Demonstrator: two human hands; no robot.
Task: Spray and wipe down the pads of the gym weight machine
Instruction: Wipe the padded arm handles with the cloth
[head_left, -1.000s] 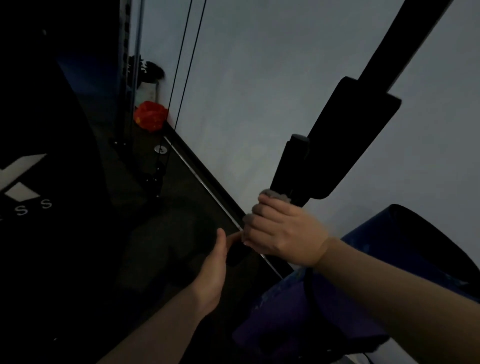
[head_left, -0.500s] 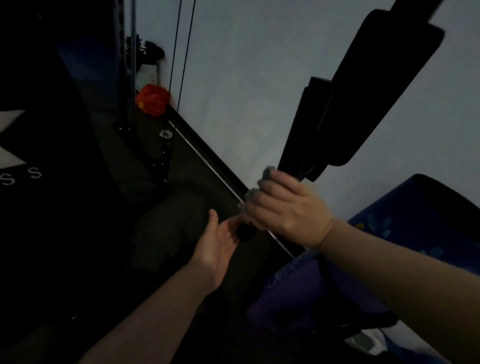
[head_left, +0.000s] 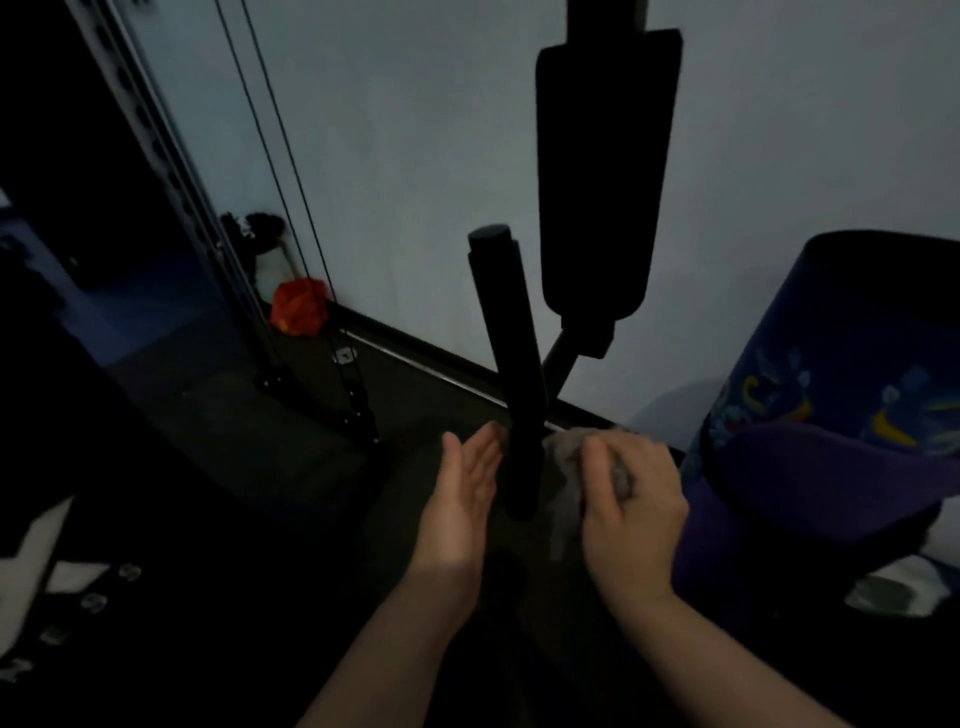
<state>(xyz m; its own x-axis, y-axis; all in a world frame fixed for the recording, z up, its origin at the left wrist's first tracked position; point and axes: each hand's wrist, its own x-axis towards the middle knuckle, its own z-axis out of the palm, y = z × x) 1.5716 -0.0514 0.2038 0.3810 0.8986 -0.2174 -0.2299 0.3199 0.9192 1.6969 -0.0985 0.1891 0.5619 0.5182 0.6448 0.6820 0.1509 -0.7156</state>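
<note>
A black cylindrical handle grip (head_left: 506, 364) of the weight machine stands nearly upright in the middle of the dim view. Behind it hangs a long black pad (head_left: 602, 176) on a machine arm. My right hand (head_left: 628, 514) is closed on a grey cloth (head_left: 563, 467) and presses it against the right side of the grip's lower end. My left hand (head_left: 462, 499) is flat with fingers apart, its palm just left of the grip's lower end. No spray bottle shows.
A red object (head_left: 298, 306) lies on the dark floor by the pale wall. Two cables (head_left: 280, 171) and a steel upright (head_left: 171, 171) run down at the left. A dark blue patterned bin (head_left: 831, 395) stands at the right. Black machine padding with white lettering (head_left: 67, 577) fills the lower left.
The view has swung so the grip and pad now stand upright. My right hand with the cloth has slid to the grip's right side; my left hand has risen beside the grip.
</note>
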